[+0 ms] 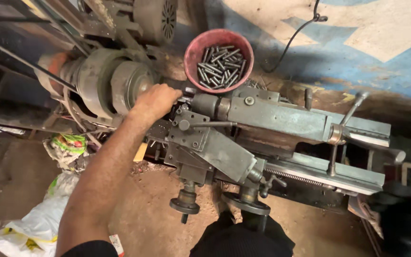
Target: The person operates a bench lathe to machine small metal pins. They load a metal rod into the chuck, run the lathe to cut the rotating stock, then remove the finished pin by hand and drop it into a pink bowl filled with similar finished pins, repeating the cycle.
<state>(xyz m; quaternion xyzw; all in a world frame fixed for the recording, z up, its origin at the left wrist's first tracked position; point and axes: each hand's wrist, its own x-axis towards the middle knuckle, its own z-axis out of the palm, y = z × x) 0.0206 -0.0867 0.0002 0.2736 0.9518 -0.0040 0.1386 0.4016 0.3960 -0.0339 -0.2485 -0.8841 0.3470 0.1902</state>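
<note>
Reaching across a small metal lathe (262, 119), the left hand (155, 102) sits at the chuck (127, 85), fingers curled over something at the chuck face; what it grips is hidden under the knuckles, so cannot tell what it holds. Forearm runs from near left up to the machine. Right hand not in view. Red round tub (219, 40) sits far of the lathe, just right of the hand, filled with short grey metal rods (220, 66). Tool post (193, 126) just right of the hand, nearly touching it. Two handwheels (185, 204) hang off the near side of the carriage. Long lever (350, 112) stands tilted at the right end. Crumpled plastic bags (65, 145) lie on the dirt floor near left. Dark trouser knee (241, 238) at bottom centre.
</note>
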